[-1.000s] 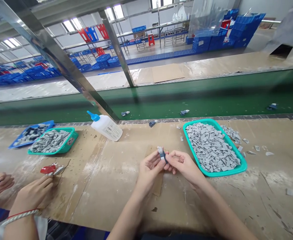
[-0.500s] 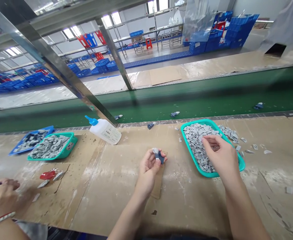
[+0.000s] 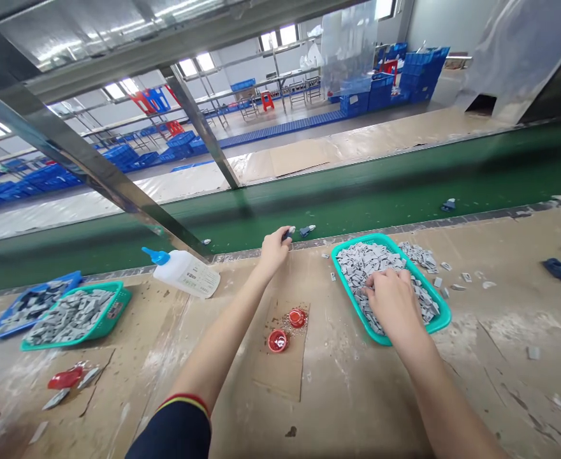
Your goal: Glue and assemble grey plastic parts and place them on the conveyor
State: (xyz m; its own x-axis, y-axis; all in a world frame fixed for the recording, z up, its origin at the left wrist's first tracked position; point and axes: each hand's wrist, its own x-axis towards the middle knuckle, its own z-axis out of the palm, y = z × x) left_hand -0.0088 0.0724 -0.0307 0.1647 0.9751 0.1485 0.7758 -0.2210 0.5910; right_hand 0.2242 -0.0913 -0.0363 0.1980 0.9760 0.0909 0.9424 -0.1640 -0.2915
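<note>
- Two hands, two spots now: left has left the cardboard strip (image 3: 280, 379) for the edge of the green belt (image 3: 366, 201).
- Left hand (image 3: 275, 250): fingers closed around a dark blue piece (image 3: 287, 234), pale tip showing, at the belt's near edge. Can't tell if it's the same one I had over the strip.
- Right hand (image 3: 395, 296): lower in the teal basket (image 3: 444, 319), fingers curled onto gray pieces (image 3: 366, 258); can't tell if they pinch one.
- Red cups (image 3: 277, 341) on the strip now uncovered.
- My read: hands now work separately, nothing being joined.
</note>
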